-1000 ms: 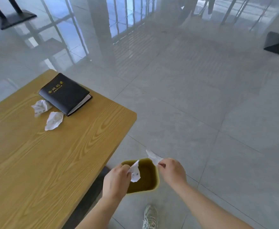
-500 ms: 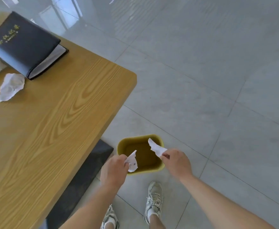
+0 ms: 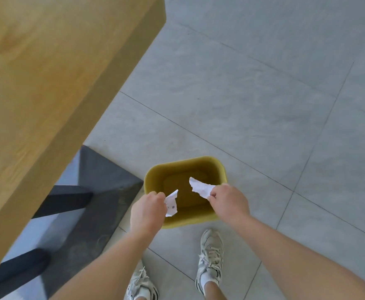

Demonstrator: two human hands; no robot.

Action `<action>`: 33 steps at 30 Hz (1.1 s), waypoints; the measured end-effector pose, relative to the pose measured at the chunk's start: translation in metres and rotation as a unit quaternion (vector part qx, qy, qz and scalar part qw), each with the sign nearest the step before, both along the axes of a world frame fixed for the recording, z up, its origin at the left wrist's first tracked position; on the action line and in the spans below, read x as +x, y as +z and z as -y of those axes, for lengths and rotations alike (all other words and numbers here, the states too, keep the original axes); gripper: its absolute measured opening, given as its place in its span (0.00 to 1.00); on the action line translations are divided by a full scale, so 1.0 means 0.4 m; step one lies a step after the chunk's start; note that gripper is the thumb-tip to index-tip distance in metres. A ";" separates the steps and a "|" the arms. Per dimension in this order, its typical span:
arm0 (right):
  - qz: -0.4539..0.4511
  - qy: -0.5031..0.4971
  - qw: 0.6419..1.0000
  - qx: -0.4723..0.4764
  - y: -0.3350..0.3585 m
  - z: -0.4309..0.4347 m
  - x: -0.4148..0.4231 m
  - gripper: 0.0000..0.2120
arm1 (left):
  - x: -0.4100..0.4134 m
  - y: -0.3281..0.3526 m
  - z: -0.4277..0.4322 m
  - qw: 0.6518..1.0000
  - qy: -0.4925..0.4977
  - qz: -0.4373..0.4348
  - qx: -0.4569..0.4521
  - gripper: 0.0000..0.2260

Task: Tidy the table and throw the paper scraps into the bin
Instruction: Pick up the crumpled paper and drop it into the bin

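Grey floor tiles [image 3: 242,94] surround a yellow bin [image 3: 219,167] standing just beside the wooden table [image 3: 47,83]. Over the bin's open mouth, the left hand [image 3: 148,210] pinches one paper scrap [image 3: 171,203] and the right hand [image 3: 229,201] pinches another scrap [image 3: 201,188]. To finish well, both hands should probably let go only while directly above the bin, low enough that the light paper cannot drift past its rim.

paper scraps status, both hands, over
Left hand pinching left scrap, right hand pinching right scrap. Both scraps above the open bin, not yet dropped. Nothing between scraps and bin.
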State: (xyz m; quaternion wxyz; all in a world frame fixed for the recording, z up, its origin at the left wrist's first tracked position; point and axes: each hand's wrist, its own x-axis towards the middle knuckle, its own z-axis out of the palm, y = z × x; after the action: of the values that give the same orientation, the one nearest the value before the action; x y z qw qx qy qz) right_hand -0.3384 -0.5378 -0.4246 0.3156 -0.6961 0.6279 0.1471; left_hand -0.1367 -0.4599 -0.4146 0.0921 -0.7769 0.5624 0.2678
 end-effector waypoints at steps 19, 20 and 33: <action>0.031 -0.019 0.998 0.048 0.051 -0.001 -0.007 0.16 | -0.040 0.052 0.006 1.000 -0.006 0.004 -0.024 0.15; 0.033 -0.018 0.998 0.045 0.074 0.005 -0.003 0.16 | -0.040 0.076 0.009 1.000 -0.008 0.006 -0.027 0.15; 0.052 0.029 0.998 -0.028 0.558 0.019 0.029 0.20 | -0.089 0.552 -0.003 0.992 -0.012 0.006 -0.122 0.17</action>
State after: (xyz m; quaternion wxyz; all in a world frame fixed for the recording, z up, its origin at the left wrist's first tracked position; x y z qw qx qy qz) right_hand -0.3267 -0.5455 -0.2012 0.3239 -0.7291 0.5942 0.1019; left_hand -0.1723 -0.4589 -0.1938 0.0030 -0.7772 0.5996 0.1909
